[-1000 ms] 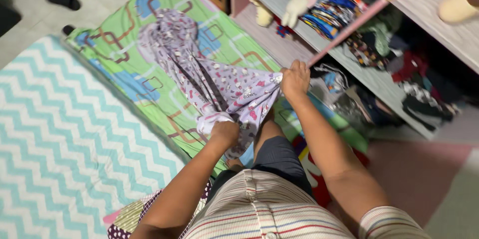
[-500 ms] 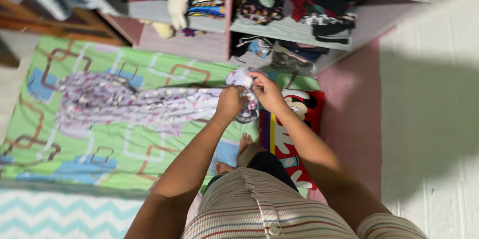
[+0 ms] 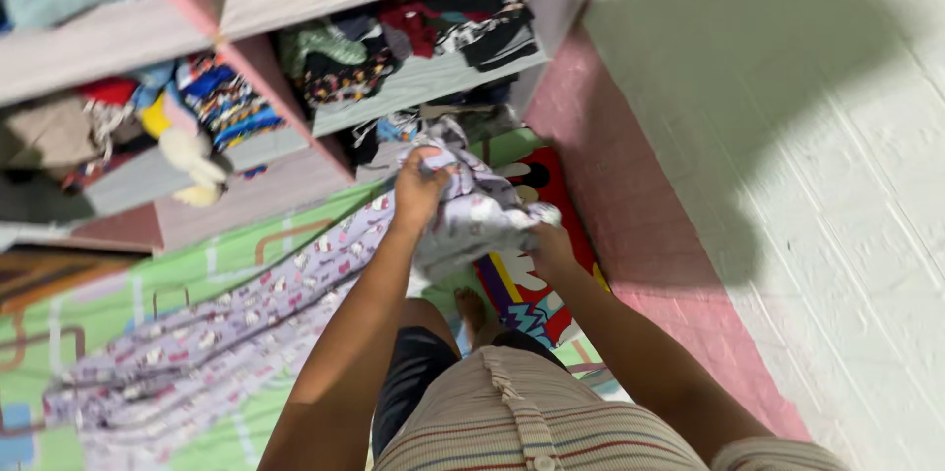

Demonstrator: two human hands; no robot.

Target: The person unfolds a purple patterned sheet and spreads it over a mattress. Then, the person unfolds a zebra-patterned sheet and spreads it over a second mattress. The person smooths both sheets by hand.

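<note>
Both the left hand [image 3: 421, 186] and right hand [image 3: 547, 241] clutch the lilac printed garment [image 3: 295, 299] (soft, light, best gripped bunched) below the shelf unit [image 3: 325, 176].

Both arms reach forward; left hand [image 3: 421, 186] raised and clenched, right hand [image 3: 548, 247] lower (fingers curled shut)

one lilac printed garment [image 3: 295, 299], two hands on it, left hand [image 3: 421, 186], right hand [image 3: 549, 247], one green patterned mattress [image 3: 236, 254], one red cartoon pillow [image 3: 527, 289], one shelving unit [image 3: 246, 18], one plush toy [image 3: 192, 161]
</note>
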